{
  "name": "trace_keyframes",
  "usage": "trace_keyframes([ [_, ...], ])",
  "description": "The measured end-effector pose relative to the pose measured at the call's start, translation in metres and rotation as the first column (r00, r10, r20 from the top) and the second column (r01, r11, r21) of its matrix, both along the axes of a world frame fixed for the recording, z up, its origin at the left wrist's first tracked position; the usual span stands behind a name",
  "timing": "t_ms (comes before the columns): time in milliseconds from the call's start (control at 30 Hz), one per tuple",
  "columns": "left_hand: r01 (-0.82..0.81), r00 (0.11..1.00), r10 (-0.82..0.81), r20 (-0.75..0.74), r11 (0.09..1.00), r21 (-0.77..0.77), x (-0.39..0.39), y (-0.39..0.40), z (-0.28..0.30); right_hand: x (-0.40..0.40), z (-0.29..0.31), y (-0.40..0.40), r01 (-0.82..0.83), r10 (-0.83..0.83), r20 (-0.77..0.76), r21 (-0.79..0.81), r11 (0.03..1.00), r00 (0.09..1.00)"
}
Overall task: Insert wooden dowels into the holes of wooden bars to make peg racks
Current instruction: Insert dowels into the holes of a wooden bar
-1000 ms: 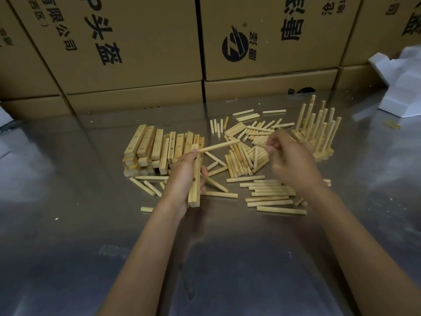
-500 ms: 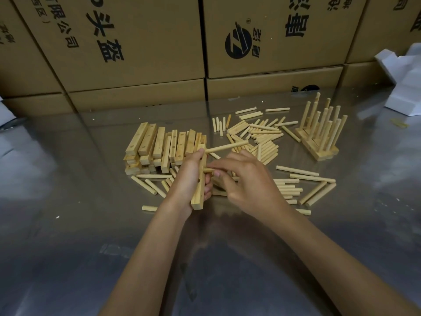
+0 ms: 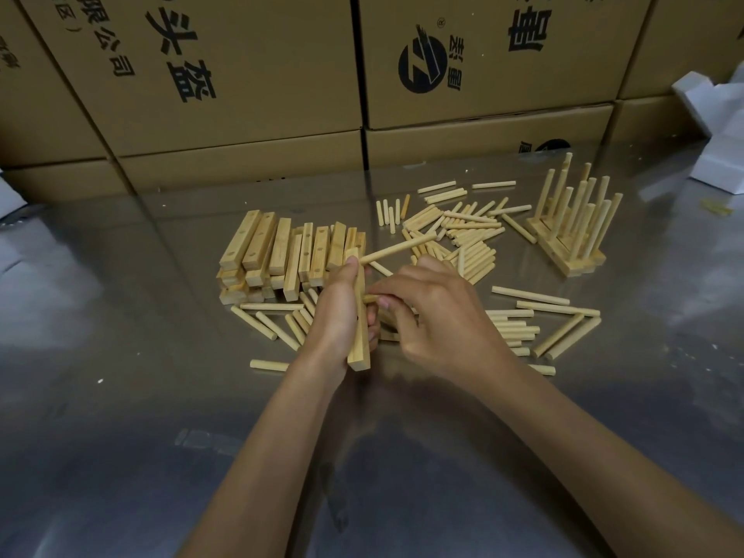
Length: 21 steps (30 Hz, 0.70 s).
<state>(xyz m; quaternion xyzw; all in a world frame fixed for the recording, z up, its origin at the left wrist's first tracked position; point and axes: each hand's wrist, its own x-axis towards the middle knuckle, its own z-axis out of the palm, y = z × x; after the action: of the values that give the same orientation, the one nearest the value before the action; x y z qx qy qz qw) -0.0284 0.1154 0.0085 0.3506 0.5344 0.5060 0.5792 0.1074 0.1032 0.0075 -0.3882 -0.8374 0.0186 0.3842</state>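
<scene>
My left hand grips a wooden bar held on end above the table. One dowel sticks out of the bar's upper hole toward the right. My right hand pinches a second dowel whose tip meets the bar's middle; most of it is hidden under my fingers. A stack of bars lies behind my left hand. Loose dowels are heaped behind my right hand, with more dowels to its right.
Finished peg racks with upright dowels stand at the back right. Cardboard boxes wall off the far side of the shiny metal table. White foam pieces lie at the far right.
My right hand came from the dowel pile at the right with a dowel and brought it to the bar's middle. The left hand kept the bar nearly still.
</scene>
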Motion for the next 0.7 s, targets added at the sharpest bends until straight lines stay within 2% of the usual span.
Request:
trace_keyframes([
  [233, 0.025, 0.996, -0.020, -0.085, 0.998, 0.053, 0.0032, -0.0020, -0.0020, -0.0006, -0.0007, -0.0009, 0.040, -0.044, -0.041, -0.100, 0.994, 0.998],
  [433, 0.015, 0.998, -0.010, -0.069, 0.997, 0.074, 0.0062, -0.0019, -0.0032, -0.0033, 0.0001, -0.0036, 0.036, -0.066, -0.140, -0.206, 0.978, 0.988],
  [700, 0.030, 0.995, -0.022, -0.102, 0.997, 0.076, 0.0020, 0.0010, -0.0013, -0.0033, 0.0015, -0.0013, -0.003, -0.042, -0.168, -0.255, 0.967, 0.985],
])
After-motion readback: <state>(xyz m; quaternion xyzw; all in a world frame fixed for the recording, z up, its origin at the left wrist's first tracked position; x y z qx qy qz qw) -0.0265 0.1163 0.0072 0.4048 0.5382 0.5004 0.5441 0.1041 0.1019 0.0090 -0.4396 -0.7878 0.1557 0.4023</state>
